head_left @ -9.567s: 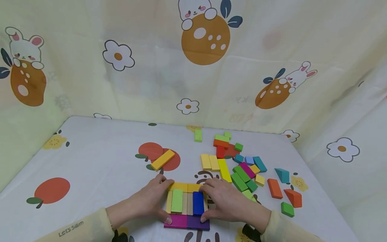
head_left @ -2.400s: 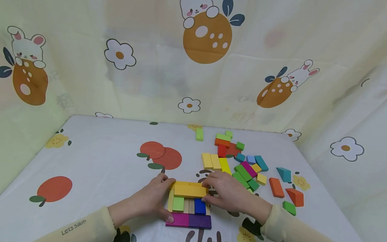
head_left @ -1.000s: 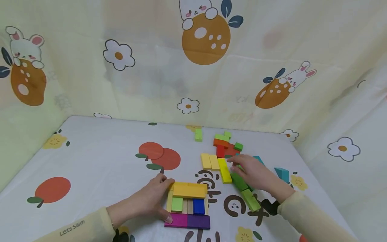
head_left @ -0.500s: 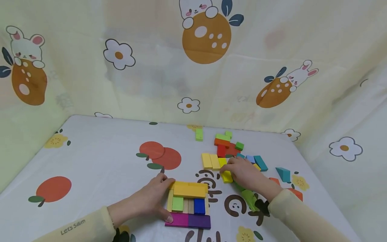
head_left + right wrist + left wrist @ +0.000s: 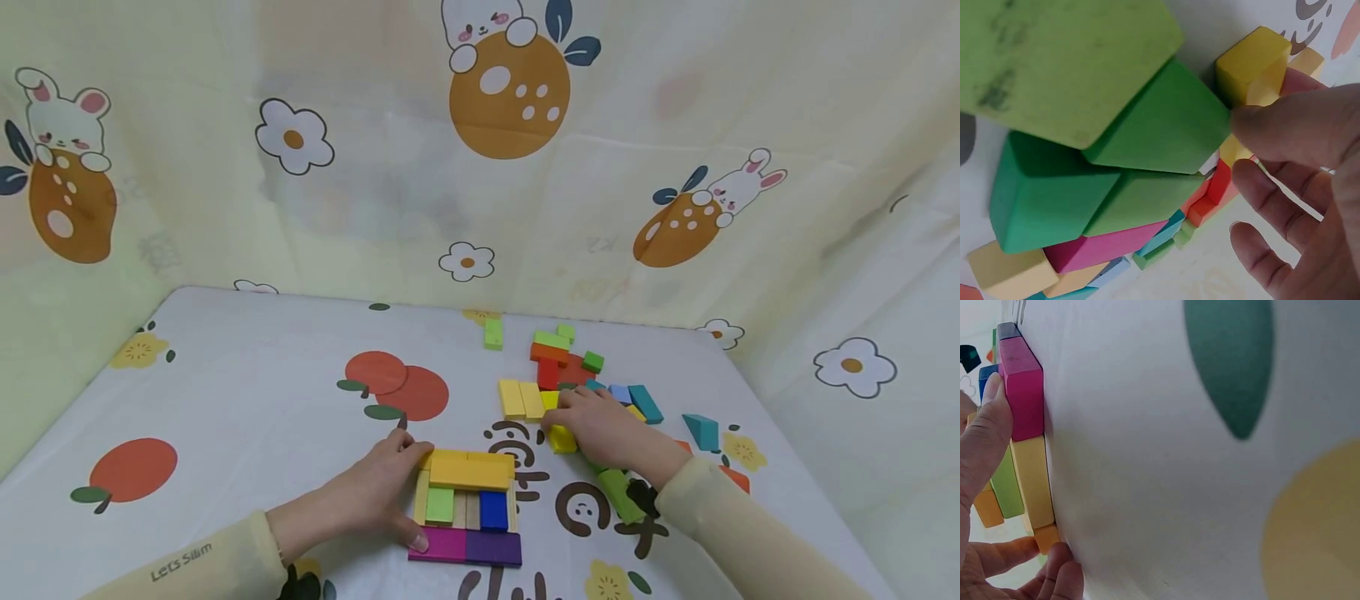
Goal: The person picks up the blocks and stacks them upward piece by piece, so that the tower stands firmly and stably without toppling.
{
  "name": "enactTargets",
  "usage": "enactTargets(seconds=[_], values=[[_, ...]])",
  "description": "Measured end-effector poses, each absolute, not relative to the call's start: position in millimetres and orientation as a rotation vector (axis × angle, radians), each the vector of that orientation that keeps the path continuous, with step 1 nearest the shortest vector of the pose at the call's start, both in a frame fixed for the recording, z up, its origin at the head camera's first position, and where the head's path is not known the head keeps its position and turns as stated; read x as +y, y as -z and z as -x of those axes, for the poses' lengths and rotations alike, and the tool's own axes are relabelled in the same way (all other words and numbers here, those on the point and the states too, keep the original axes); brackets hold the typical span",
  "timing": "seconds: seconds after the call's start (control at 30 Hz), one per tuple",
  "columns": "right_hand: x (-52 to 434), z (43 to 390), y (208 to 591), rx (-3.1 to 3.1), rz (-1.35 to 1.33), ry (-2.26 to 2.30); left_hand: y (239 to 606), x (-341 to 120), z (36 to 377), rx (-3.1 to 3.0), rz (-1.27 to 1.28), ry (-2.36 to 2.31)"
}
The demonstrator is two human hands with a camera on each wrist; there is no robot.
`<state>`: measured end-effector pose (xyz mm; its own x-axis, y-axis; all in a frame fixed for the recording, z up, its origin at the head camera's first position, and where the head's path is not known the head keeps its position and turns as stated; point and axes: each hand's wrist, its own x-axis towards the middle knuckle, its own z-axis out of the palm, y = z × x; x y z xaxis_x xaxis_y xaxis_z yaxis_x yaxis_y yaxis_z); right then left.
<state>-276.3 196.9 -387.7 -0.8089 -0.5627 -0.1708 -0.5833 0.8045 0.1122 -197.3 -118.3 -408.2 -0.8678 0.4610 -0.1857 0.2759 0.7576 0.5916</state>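
Observation:
My left hand [image 5: 375, 492] grips the left side of a flat assembly of wooden blocks. Its thumb presses the magenta block [image 5: 442, 546] at the near end, and its fingers curl at the far orange-yellow corner block [image 5: 1047, 539]. A purple block [image 5: 492, 548] sits beside the magenta one. An orange-yellow block [image 5: 470, 472] lies across the top, over the far parts of a light green block [image 5: 440, 507] and a blue block [image 5: 493, 512]. To the right, my right hand [image 5: 600, 427] pinches a bright yellow block [image 5: 1254, 62] between thumb and index finger; the hand hides its middle in the head view.
Two pale yellow blocks [image 5: 512, 400] lie just left of the bright yellow one. Green blocks [image 5: 1160, 125] crowd beneath my right hand. Red [image 5: 548, 373], orange and teal [image 5: 645, 404] blocks lie farther back. A teal triangular block [image 5: 701, 432] stands apart at right.
The orange-yellow block went from the table at left onto the assembly. My right hand left the assembly, reached over the pile, then came back leftward onto the bright yellow block. My left hand stayed.

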Motion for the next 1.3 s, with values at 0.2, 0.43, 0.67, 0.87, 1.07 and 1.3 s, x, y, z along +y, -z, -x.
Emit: enactTargets(seconds=[0.2,0.43,0.67,0.87,1.07,1.3], values=[[196,278,387,2.834,0.924,-0.259,408,-119,198,2.628,-0.59,-0.828],[194,275,391,2.831,0.784,-0.327,408,-119,198,2.627,-0.58,-0.831],[189,269,398,2.833,0.834,-0.315,408,-119,198,2.631,-0.58,-0.827],[177,255,398,2.801,1.027,-0.196,408,-118,198,2.626,-0.566,-0.828],[191,254,398,2.873,0.986,-0.088,407,-118,197,2.627,-0.56,-0.827],[213,268,400,2.918,0.852,0.015,407,-118,196,2.626,-0.555,-0.832]])
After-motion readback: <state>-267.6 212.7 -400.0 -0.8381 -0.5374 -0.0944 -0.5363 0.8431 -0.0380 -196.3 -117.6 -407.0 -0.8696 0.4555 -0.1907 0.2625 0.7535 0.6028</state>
